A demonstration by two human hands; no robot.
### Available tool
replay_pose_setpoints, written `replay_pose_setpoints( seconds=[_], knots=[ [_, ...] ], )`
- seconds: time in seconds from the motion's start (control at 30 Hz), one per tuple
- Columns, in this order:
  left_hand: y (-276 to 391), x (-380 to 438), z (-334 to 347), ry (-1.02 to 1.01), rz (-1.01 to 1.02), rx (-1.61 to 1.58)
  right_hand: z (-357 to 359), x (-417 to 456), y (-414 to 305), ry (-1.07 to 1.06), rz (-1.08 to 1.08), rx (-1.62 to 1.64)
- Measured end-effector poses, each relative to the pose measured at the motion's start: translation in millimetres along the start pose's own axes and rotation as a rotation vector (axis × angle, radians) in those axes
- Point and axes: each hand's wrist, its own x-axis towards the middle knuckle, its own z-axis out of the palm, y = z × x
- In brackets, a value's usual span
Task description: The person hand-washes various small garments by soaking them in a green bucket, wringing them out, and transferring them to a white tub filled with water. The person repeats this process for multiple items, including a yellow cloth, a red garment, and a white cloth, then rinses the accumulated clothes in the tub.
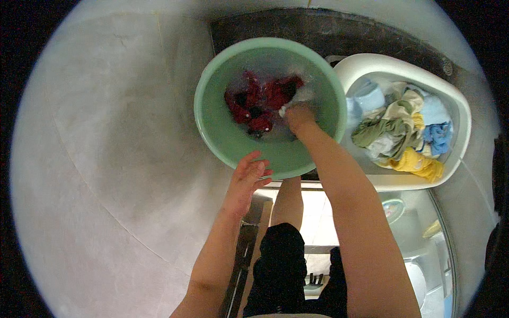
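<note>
Before me stands a round green plastic basin holding water and wet dark red cloth. My right hand reaches down into it at the right of the cloth, with something whitish at its fingers; the fingertips are hidden, so its grip cannot be told. My left hand is at the basin's near rim, fingers spread, holding nothing. Touching or close to the basin on the right is a white plastic tub with wet clothes in it: olive-green cloth, yellow cloth, blue cloth and light blue cloth.
A dark floor strip or slab lies under and behind both vessels. A grey wall or floor surface spreads on the left. My legs in dark shorts are below. At the lower right a glass panel shows a small basin beyond.
</note>
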Motion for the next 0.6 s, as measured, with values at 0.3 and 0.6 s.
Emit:
replay_pose_setpoints(
  seconds=[0.3,0.6],
  knots=[
    [-1,10,6,-0.401,-0.204,-0.751,-97,-235,-66,0.453,-0.525,0.408],
    [37,-117,13,-0.339,-0.152,-0.607,-140,-333,-76,0.414,-0.850,0.995]
  ],
)
